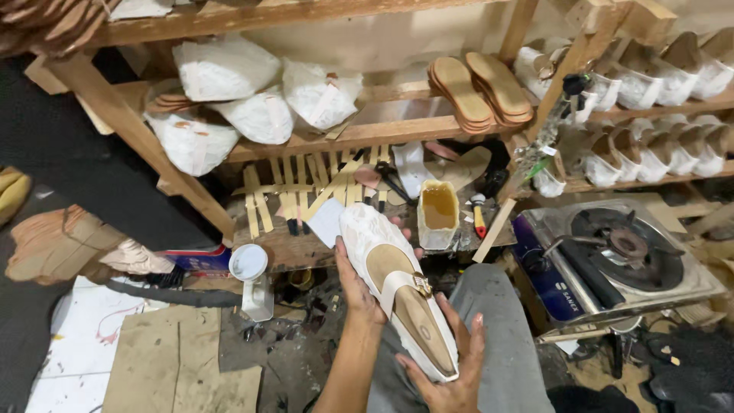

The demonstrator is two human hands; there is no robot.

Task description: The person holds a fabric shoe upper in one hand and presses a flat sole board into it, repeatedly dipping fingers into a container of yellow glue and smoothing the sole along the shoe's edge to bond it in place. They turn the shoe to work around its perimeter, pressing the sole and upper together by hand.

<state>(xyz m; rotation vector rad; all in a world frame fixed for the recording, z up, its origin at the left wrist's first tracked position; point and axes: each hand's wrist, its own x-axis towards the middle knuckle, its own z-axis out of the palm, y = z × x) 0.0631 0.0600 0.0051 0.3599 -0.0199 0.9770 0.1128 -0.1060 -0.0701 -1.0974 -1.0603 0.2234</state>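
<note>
Fingers of the right hand (447,375) cup the heel of a white shoe (401,294) (tan insole up) while the left hand (359,294) wraps its side, above the grey-trousered knee (497,306), with a glue pot (439,214) beyond the toe and a gas stove (619,252) right of it.

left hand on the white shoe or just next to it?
Touching. The head view shows the left hand wrapped around the side of the white shoe, fingers showing past its far edge; the right hand cups the heel from below.
</note>
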